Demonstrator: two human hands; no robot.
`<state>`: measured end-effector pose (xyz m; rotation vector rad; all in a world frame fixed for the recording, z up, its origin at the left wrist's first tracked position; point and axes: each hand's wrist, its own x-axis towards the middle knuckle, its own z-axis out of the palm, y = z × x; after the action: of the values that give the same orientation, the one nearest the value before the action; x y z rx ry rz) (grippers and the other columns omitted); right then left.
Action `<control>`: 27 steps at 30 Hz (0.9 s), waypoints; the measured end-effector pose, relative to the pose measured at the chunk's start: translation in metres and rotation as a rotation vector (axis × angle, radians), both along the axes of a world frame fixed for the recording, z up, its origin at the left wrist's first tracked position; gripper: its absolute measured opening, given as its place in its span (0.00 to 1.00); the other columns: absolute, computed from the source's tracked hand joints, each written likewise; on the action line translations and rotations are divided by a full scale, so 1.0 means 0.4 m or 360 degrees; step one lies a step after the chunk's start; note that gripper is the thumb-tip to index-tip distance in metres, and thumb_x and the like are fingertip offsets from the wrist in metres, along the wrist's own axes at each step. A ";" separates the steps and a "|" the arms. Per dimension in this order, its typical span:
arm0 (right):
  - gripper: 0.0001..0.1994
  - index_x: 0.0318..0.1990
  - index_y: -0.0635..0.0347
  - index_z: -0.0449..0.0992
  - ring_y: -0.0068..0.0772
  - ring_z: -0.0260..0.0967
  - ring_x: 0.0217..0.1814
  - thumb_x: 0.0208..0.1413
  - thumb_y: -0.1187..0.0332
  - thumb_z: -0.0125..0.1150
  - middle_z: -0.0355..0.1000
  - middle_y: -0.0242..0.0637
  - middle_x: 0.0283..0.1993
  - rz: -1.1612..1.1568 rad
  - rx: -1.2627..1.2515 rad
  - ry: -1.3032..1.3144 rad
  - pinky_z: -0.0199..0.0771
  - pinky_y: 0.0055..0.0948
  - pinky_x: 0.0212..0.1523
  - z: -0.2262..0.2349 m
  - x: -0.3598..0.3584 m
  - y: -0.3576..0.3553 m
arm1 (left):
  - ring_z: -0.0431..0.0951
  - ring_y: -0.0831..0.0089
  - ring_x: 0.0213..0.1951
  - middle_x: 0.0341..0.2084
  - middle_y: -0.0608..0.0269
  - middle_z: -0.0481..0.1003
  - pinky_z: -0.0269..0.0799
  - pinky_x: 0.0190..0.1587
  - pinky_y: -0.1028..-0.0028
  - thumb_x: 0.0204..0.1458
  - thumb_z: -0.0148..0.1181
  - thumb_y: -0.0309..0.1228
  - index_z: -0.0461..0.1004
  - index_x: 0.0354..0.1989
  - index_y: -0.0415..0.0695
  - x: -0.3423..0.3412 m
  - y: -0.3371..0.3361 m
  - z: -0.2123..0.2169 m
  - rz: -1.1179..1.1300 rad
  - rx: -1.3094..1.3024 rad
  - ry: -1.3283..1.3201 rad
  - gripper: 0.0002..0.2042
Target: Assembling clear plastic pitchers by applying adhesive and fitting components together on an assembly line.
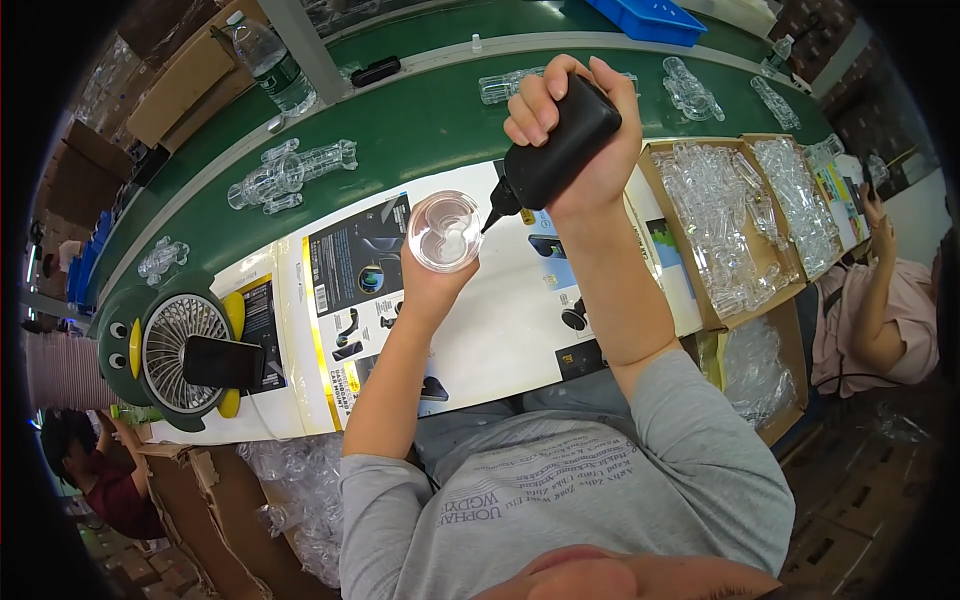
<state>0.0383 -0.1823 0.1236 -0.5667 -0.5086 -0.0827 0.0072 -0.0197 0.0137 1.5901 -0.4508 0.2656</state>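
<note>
My right hand (600, 150) is wrapped round a black squeeze bottle (567, 140), tipped so its thin nozzle points down and to the left. The nozzle's tip is at the right rim of a clear round plastic part (446, 232); whether it touches I cannot tell. My left hand (432, 285) grips this part from below, its open end facing up, with rounded lobes showing inside. Under both hands lies a flattened printed cardboard sheet (480, 330).
A cardboard box (708, 322) of clear plastic parts stands at right. Clear plastic assemblies (290, 172) lie along the green conveyor (420, 130). At left are a penguin-shaped fan (120, 345) and a dark phone (222, 362). A water bottle (272, 65) stands behind. Other people sit on both sides.
</note>
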 end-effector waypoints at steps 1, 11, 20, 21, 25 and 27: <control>0.16 0.23 0.58 0.60 0.24 0.52 0.19 0.56 0.56 0.35 0.55 0.32 0.17 0.0000 0.0001 0.0001 0.56 0.23 0.24 -0.001 0.001 0.001 | 0.69 0.72 0.45 0.40 0.61 0.70 0.61 0.51 0.73 0.34 0.61 0.22 0.63 0.47 0.40 -0.001 -0.001 0.000 0.0016 0.0005 0.0002 0.26; 0.16 0.23 0.58 0.59 0.24 0.51 0.18 0.55 0.56 0.36 0.55 0.32 0.16 0.0021 0.0004 0.0008 0.55 0.23 0.23 -0.002 0.005 -0.002 | 0.69 0.72 0.45 0.42 0.61 0.70 0.62 0.51 0.73 0.33 0.62 0.23 0.63 0.48 0.40 -0.011 0.004 0.000 0.0083 0.0067 0.0031 0.28; 0.16 0.23 0.58 0.59 0.24 0.51 0.18 0.55 0.56 0.37 0.54 0.32 0.16 0.0052 0.0026 -0.0001 0.55 0.23 0.22 -0.001 0.008 -0.012 | 0.69 0.72 0.46 0.45 0.60 0.69 0.62 0.51 0.74 0.34 0.61 0.22 0.64 0.48 0.40 -0.022 0.000 0.010 0.0065 0.0105 -0.0042 0.27; 0.16 0.23 0.58 0.59 0.24 0.51 0.18 0.55 0.56 0.37 0.54 0.32 0.16 0.0053 0.0029 -0.0008 0.55 0.23 0.22 -0.002 0.010 -0.011 | 0.69 0.72 0.46 0.45 0.60 0.69 0.62 0.50 0.74 0.35 0.62 0.22 0.64 0.47 0.41 -0.022 0.001 0.010 0.0069 0.0112 -0.0060 0.26; 0.16 0.23 0.58 0.59 0.24 0.51 0.17 0.55 0.56 0.37 0.54 0.32 0.16 0.0048 0.0031 -0.0008 0.55 0.23 0.22 -0.001 0.011 -0.012 | 0.70 0.73 0.40 0.38 0.61 0.69 0.65 0.45 0.76 0.34 0.64 0.20 0.63 0.46 0.38 -0.020 -0.009 0.018 0.0196 0.0307 -0.0237 0.26; 0.16 0.22 0.58 0.59 0.24 0.51 0.17 0.55 0.56 0.37 0.54 0.32 0.16 0.0039 0.0022 -0.0019 0.55 0.23 0.22 -0.002 0.011 -0.013 | 0.71 0.73 0.39 0.37 0.62 0.69 0.65 0.44 0.77 0.33 0.66 0.20 0.62 0.45 0.39 -0.020 -0.014 0.014 0.0256 0.0151 -0.0271 0.27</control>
<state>0.0427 -0.1873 0.1230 -0.5464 -0.5261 -0.0662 -0.0009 -0.0252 0.0193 1.7069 -0.4724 0.5115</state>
